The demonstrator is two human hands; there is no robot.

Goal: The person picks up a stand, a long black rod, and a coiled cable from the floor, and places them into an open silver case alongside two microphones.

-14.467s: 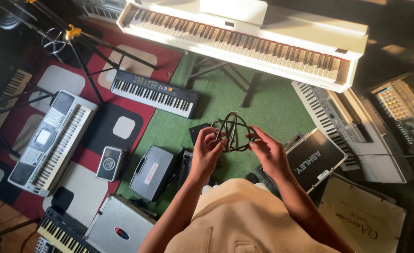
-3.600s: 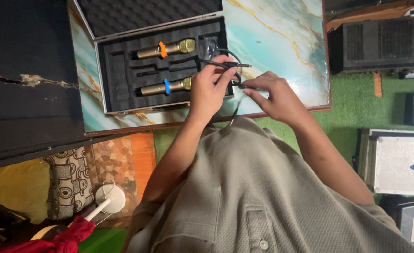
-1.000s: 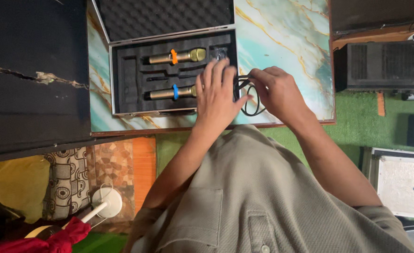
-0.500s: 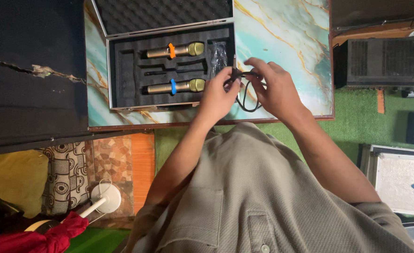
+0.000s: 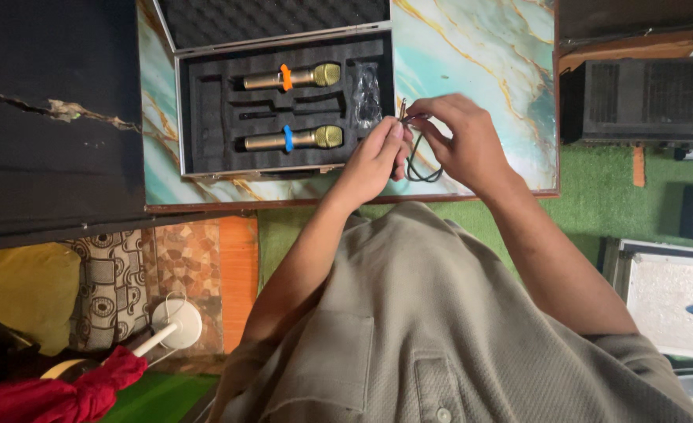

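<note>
the black cable (image 5: 423,160) is a small coiled bundle held in both hands over the marbled tabletop (image 5: 487,47), just to the right of the open microphone case (image 5: 284,102). a metal plug end sticks up between the fingertips near the top of the bundle, and a loop of it hangs down below the hands toward the table's near edge.

the left hand (image 5: 374,160) is closed in a pinch on the coil's left side, thumb and forefinger pressed together on the cable. the right hand (image 5: 460,141) curls over the top and right of it, fingers bent round the strands close to the plug.

compared with half a second ago, the hands sit slightly lower and further right of the case, and the plug tip now shows clear of the fingers; a second ago the left hand lay partly over the case's right edge. the coil looks tighter and more gathered, which suggests the winding is close to done.

in the case, two gold microphones, the upper one (image 5: 291,77) with an orange band and the lower one (image 5: 293,139) with a blue band, lie in foam slots. a clear plastic bag (image 5: 367,95) fills the right compartment. a black speaker box (image 5: 640,100) stands to the right of the table.
</note>
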